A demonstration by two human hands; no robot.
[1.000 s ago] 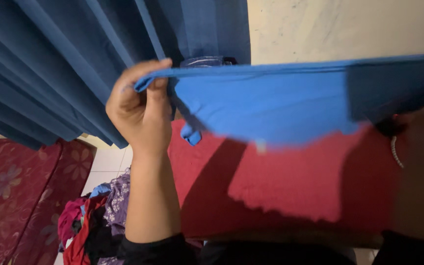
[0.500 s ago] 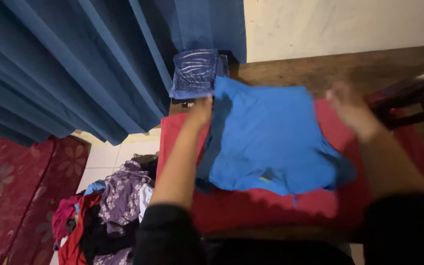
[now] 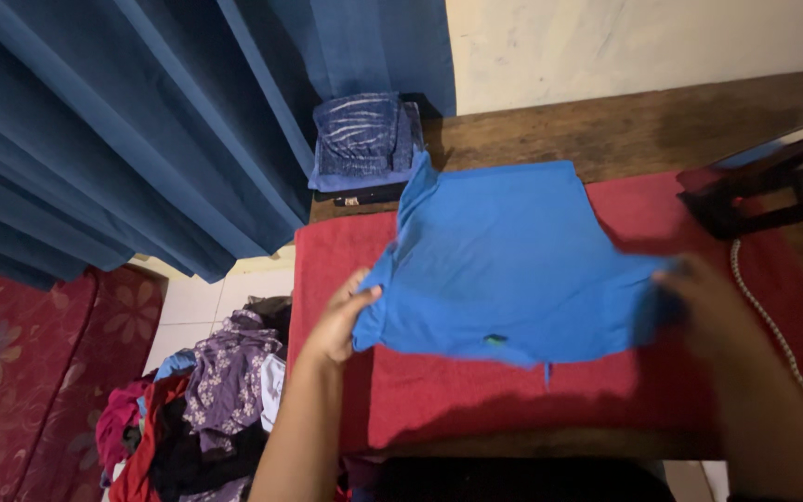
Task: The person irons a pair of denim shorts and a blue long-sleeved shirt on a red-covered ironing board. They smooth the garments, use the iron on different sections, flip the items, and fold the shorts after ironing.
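A bright blue garment (image 3: 504, 260) lies spread on a red cloth (image 3: 439, 400) that covers a wooden table (image 3: 625, 130). My left hand (image 3: 341, 321) grips the garment's near left corner. My right hand (image 3: 708, 302) is blurred at the garment's near right edge, holding the fabric there. The garment's far edge reaches toward a folded dark blue denim piece (image 3: 364, 139) at the table's back left corner.
A dark clothes iron (image 3: 764, 191) stands at the right on the red cloth, its braided cord (image 3: 778, 325) trailing down the right side. Blue curtains (image 3: 141, 121) hang at the left. A heap of mixed clothes (image 3: 197, 409) lies on the floor beside a maroon flowered mattress (image 3: 20, 372).
The blue garment was held up in the air, then laid flat on the red cloth. Both hands have moved from its far edge down to its near corners.
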